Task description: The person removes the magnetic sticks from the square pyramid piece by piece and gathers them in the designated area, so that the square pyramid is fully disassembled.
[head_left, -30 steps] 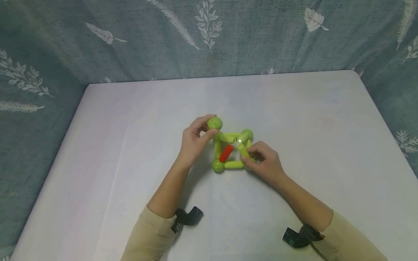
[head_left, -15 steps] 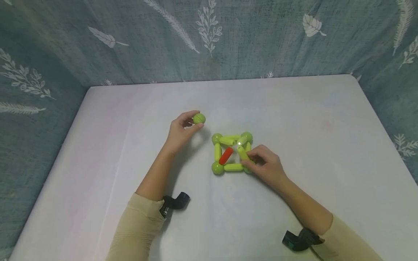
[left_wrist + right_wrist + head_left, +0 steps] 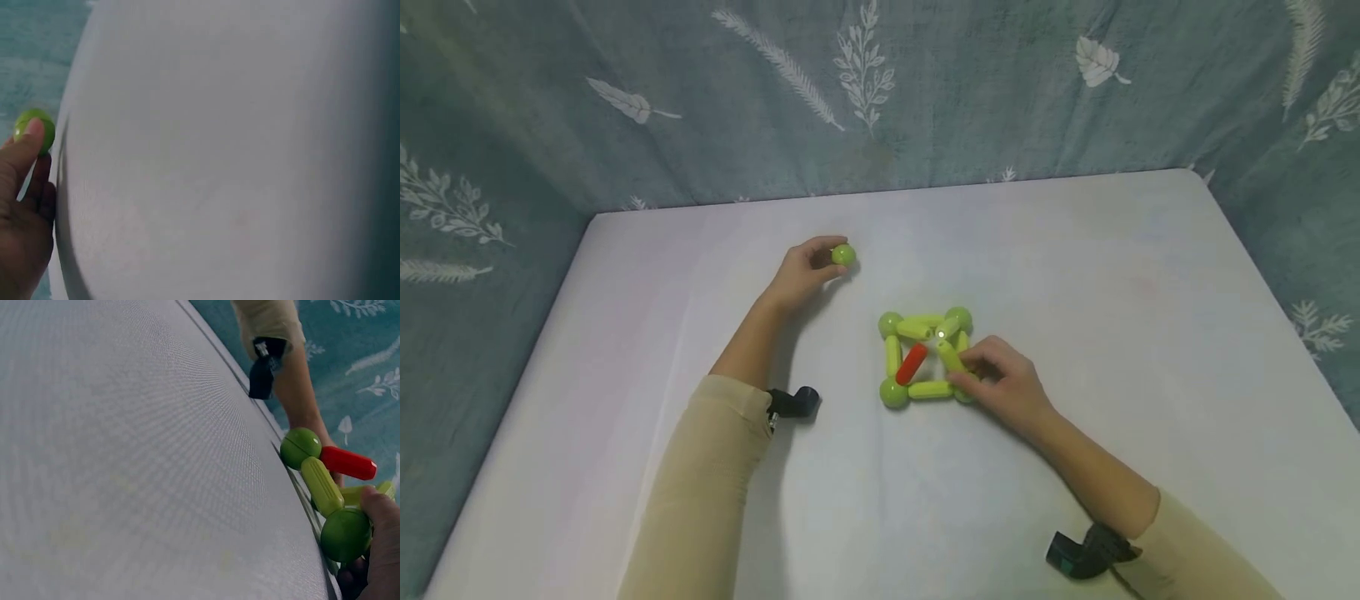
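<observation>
- Closest to me, two tan sleeves (image 3: pixel 700 483), each with a black wrist camera (image 3: pixel 1086 554) at the cuff; both forearms reach in over the table.
- Here's the right hand (image 3: pixel 1003 379), thumb and fingers pinching a slanting green stick (image 3: pixel 951 357) at the frame's near right corner.
- And there's the frame (image 3: pixel 930 390) itself, lying around the middle of the white table (image 3: pixel 1112 292): green sticks along its sides, a green ball at each corner.
- At the near left ball (image 3: pixel 893 392), look, a red stick (image 3: pixel 912 364) touches it and slants inward, the one splash of red.
- Beyond it, more green sticks lean inward from the far left ball (image 3: pixel 891 324) and the far right ball (image 3: pixel 958 318), one tip shining bright.
- Farther out, left of the frame and well apart from it, the left hand (image 3: pixel 805 271) grips a loose green ball (image 3: pixel 844 255) between thumb and fingers; whether it touches the tabletop, I can't tell.
- At the very back, a blue-green curtain (image 3: pixel 962 100) printed with white leaves.
</observation>
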Action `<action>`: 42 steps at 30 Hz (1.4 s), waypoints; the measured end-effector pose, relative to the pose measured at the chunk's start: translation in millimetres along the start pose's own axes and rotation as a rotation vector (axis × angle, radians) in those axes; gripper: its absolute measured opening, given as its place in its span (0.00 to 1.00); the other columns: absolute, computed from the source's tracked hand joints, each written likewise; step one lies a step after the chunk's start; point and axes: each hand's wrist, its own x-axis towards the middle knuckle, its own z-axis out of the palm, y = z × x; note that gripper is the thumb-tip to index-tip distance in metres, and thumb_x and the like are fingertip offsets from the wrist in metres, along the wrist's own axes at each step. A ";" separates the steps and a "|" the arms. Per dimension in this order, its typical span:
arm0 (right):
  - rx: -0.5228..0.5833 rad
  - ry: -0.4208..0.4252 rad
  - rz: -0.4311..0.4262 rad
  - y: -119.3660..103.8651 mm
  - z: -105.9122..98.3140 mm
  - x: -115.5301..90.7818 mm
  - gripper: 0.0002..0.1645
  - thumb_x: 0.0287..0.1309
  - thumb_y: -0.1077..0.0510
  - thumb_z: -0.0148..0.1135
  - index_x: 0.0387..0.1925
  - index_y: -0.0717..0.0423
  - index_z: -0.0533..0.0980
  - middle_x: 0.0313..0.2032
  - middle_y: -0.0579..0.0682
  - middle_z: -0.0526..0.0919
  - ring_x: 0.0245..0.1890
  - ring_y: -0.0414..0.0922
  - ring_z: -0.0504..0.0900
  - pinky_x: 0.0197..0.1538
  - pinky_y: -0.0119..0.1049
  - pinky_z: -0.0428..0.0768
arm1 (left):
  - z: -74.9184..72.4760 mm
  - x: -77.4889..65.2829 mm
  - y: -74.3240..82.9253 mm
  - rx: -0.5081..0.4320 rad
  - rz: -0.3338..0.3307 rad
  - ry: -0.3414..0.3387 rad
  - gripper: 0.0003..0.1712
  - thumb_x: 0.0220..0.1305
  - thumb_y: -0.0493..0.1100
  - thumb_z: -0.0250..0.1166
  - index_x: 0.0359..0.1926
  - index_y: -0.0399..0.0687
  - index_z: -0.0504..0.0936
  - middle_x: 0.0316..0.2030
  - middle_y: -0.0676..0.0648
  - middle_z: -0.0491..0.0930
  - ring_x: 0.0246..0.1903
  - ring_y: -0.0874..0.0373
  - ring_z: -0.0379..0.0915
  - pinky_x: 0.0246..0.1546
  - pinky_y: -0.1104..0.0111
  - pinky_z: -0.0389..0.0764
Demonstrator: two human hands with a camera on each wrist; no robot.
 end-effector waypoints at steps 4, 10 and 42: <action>-0.028 -0.012 0.018 2.4 1.3 -3.1 0.17 0.37 0.70 0.74 0.33 0.61 0.80 0.29 0.48 0.78 0.30 0.41 0.75 0.36 0.24 0.75 | -3.7 7.7 -1.8 0.054 -0.010 -0.033 0.28 0.63 0.41 0.63 0.64 0.49 0.70 0.63 0.45 0.69 0.63 0.51 0.64 0.64 0.59 0.63; -0.034 -0.004 0.019 0.0 1.2 -1.9 0.17 0.35 0.72 0.74 0.32 0.62 0.79 0.28 0.49 0.78 0.29 0.44 0.75 0.34 0.24 0.75 | -5.6 17.0 -0.4 0.071 0.003 -0.054 0.28 0.65 0.39 0.61 0.65 0.48 0.68 0.63 0.44 0.69 0.62 0.49 0.64 0.63 0.58 0.65; -0.081 -0.059 -0.080 -34.4 -10.1 7.6 0.24 0.24 0.73 0.76 0.33 0.69 0.78 0.29 0.56 0.78 0.30 0.50 0.75 0.39 0.23 0.73 | 48.1 -54.2 22.0 0.081 0.425 -0.192 0.26 0.53 0.40 0.71 0.54 0.41 0.79 0.52 0.46 0.78 0.55 0.54 0.70 0.59 0.61 0.69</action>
